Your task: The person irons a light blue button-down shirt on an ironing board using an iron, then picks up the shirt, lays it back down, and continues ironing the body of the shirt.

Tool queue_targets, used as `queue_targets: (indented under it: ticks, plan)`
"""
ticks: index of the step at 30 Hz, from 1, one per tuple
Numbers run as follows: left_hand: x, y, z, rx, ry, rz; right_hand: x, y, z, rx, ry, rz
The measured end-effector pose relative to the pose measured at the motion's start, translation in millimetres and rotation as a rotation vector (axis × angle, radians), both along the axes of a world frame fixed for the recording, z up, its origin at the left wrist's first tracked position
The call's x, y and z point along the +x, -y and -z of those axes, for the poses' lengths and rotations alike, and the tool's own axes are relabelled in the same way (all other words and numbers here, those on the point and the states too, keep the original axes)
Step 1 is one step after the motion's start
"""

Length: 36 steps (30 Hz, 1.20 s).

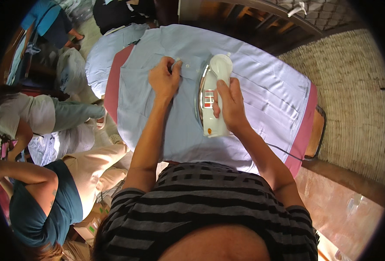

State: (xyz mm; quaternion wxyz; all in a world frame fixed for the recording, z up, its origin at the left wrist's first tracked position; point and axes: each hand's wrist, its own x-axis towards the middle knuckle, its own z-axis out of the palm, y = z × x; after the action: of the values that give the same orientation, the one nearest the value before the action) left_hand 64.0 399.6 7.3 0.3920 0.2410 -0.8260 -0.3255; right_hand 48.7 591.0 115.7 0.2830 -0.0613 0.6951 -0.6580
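Observation:
A pale blue shirt (145, 111), with a small white button showing near its far middle, lies spread over a red-edged ironing board (112, 93). My right hand (231, 104) is wrapped round the handle of a white electric iron (210, 124). The iron rests on the cloth, its soleplate hidden and its shiny metal side toward the left. Left of the iron, my left hand (163, 80) is closed in a pinch at the shirt front, with a bit of the cloth between thumb and forefinger.
A dark cord (283, 151) trails off the board's right side. More pale blue cloth (107, 52) lies beyond the far left edge. On the left are people, one in a teal top (49, 204), and a plastic bag (71, 69). A woven mat wall (349, 87) stands right.

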Motion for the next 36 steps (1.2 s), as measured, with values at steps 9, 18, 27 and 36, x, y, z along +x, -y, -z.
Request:
queue_targets:
  ticks: [9, 18, 27, 36]
  plan:
    - [0.4, 0.4, -11.3, 0.102, 0.062, 0.044, -25.8, -46.7, 7.1, 0.203, -0.295, -0.207]
    - [13.7, -66.7, -25.2, -0.447, 0.191, 0.384, 8.4, -128.4, -15.5, 0.249, -0.117, 0.069]
    - [3.5, -87.2, -1.6, -0.543, 0.477, 0.395, -25.7, -130.2, -5.3, 0.174, -0.136, 0.215]
    - [-5.6, -138.2, -13.7, -0.483, 0.342, 0.557, -15.5, -249.5, -41.0, 0.464, -0.265, 0.148]
